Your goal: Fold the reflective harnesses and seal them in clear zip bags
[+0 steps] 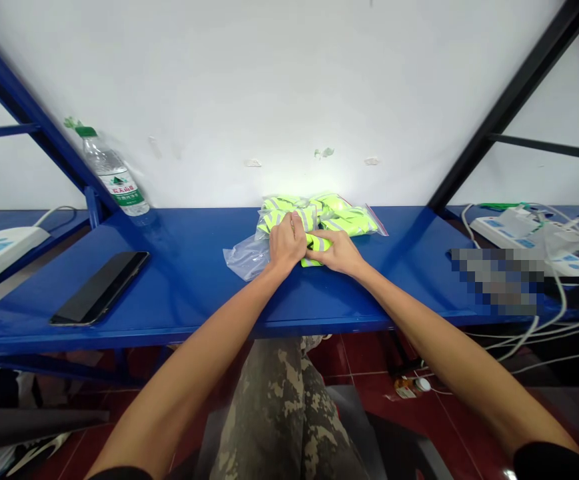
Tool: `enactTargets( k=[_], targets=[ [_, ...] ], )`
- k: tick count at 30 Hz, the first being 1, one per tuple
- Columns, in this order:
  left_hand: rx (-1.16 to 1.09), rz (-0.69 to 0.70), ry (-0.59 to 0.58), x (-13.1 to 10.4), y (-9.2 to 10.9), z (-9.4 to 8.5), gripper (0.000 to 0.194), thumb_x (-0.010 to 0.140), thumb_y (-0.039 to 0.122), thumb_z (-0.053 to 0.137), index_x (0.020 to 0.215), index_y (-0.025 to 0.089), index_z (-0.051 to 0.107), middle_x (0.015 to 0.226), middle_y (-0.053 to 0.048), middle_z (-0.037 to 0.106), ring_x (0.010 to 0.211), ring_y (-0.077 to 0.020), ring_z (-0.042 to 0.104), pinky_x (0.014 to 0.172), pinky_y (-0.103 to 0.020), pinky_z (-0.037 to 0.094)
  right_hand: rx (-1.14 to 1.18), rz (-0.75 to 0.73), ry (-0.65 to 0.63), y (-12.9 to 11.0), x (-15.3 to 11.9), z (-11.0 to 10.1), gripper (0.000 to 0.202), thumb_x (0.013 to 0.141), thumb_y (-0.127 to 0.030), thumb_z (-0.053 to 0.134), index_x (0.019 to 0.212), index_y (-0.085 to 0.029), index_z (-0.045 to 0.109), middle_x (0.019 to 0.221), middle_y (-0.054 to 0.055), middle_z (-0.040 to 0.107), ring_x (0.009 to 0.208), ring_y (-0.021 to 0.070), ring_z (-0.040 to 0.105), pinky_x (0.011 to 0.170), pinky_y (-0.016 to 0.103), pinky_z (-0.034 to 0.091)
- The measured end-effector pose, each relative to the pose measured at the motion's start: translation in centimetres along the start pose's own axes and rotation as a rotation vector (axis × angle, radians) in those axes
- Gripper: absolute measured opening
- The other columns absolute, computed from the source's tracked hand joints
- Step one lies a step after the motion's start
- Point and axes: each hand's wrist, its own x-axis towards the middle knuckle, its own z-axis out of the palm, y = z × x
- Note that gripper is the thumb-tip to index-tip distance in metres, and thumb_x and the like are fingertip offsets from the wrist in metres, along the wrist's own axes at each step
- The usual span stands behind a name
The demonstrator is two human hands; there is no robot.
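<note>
A folded yellow-green reflective vest [320, 244] with grey stripes is between my hands on the blue table. My left hand [288, 241] is closed, its fingers curled over the vest's left end. My right hand [336, 252] grips the right side of it, thumb and fingers pressed in. From under my left hand a clear plastic bag [247, 259] spreads out to the left. Just behind my hands lie more yellow-green reflective vests in clear bags, one bagged vest [352, 221] to the right and another bagged vest [283, 205] to the left.
On the blue table [189, 267], a water bottle [114, 173] leans at the back left. A black phone [102, 288] lies at front left. Power strips [4, 250] and white cables [562, 300] sit at the sides. The wall [289, 87] rises behind.
</note>
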Motion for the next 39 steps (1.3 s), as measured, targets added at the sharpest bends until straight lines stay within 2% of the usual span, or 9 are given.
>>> enactTargets(
  k=[7,13,17,20,24,28,32,35,39],
  targets=[
    [-0.094,-0.119,0.031,0.5,-1.4,-0.4,0.045,0.104,0.039,0.018,0.103,0.022,0.061,0.108,-0.009,0.071,0.106,-0.0242,0.065,0.093,-0.035,0.046,0.127,0.082,0.072,1.5,0.3,-1.1,0.036,0.075,-0.045,0.076,0.097,-0.017,0.079,0.091,0.003,0.076,0.082,0.0228,0.068,0.073,0.03,0.05],
    [0.201,-0.11,-0.157,-0.1,-1.9,-1.1,0.026,0.092,0.038,0.048,0.075,0.022,0.059,0.08,-0.011,0.07,0.085,-0.029,0.067,0.076,-0.037,0.047,0.331,0.259,0.152,3.2,0.2,-2.2,0.037,0.066,-0.048,0.081,0.08,-0.014,0.075,0.068,-0.001,0.067,0.056,0.0123,0.053,0.051,0.024,0.04],
    [-0.064,0.044,-0.187,-0.6,-1.1,-1.1,0.04,0.097,0.048,0.039,0.076,0.021,0.059,0.075,-0.005,0.069,0.075,-0.02,0.065,0.072,-0.031,0.048,0.39,0.292,0.191,3.1,0.2,-1.8,0.037,0.063,-0.048,0.082,0.077,-0.014,0.074,0.069,0.0,0.068,0.057,0.0123,0.055,0.051,0.024,0.042],
    [-0.303,0.086,-0.337,-0.6,-0.9,-0.5,0.03,0.087,0.048,0.061,0.081,0.019,0.058,0.073,-0.001,0.066,0.067,-0.0151,0.063,0.065,-0.027,0.049,0.504,0.381,0.267,2.8,0.3,-1.5,0.04,0.058,-0.047,0.085,0.077,-0.014,0.074,0.074,0.002,0.071,0.061,0.0149,0.061,0.054,0.025,0.047],
    [-0.553,-0.051,-0.391,-0.3,-1.3,0.8,0.026,0.08,0.037,0.073,0.081,0.018,0.055,0.072,0.0,0.063,0.063,-0.013,0.063,0.059,-0.024,0.05,0.711,0.507,0.309,2.3,0.3,-1.4,0.045,0.054,-0.046,0.089,0.083,-0.016,0.074,0.082,0.005,0.075,0.069,0.0206,0.069,0.062,0.031,0.056],
    [-0.701,-0.169,-0.437,-0.3,-1.6,1.5,0.027,0.077,0.032,0.077,0.084,0.017,0.055,0.075,0.0,0.063,0.059,-0.0113,0.063,0.055,-0.024,0.052,0.895,0.562,0.237,2.0,0.4,-1.3,0.043,0.06,-0.047,0.087,0.085,-0.017,0.07,0.083,0.008,0.077,0.076,0.026,0.073,0.068,0.037,0.061],
    [-0.683,-0.185,-0.309,-0.3,-1.7,1.5,0.036,0.069,0.033,0.083,0.088,0.017,0.057,0.083,-0.001,0.063,0.061,-0.0105,0.061,0.056,-0.025,0.052,1.035,0.557,0.137,2.0,0.5,-1.5,0.041,0.066,-0.045,0.085,0.091,-0.018,0.068,0.089,0.009,0.077,0.082,0.0275,0.074,0.07,0.038,0.062],
    [-0.542,-0.068,-0.168,-0.2,-1.7,1.0,0.034,0.064,0.032,0.084,0.08,0.017,0.059,0.081,0.001,0.064,0.066,-0.0102,0.059,0.064,-0.024,0.05,1.091,0.566,0.076,1.9,0.4,-1.6,0.045,0.065,-0.047,0.086,0.094,-0.019,0.068,0.092,0.008,0.078,0.08,0.0256,0.074,0.07,0.037,0.062],
    [-0.513,0.069,-0.231,-0.6,-1.0,0.7,0.008,0.076,0.023,0.068,0.076,0.016,0.064,0.076,-0.001,0.066,0.073,-0.0131,0.061,0.07,-0.026,0.049,1.095,0.588,0.099,1.7,0.2,-1.5,0.047,0.053,-0.033,0.093,0.092,-0.02,0.069,0.09,0.004,0.078,0.076,0.023,0.073,0.072,0.035,0.06]
  ],
)
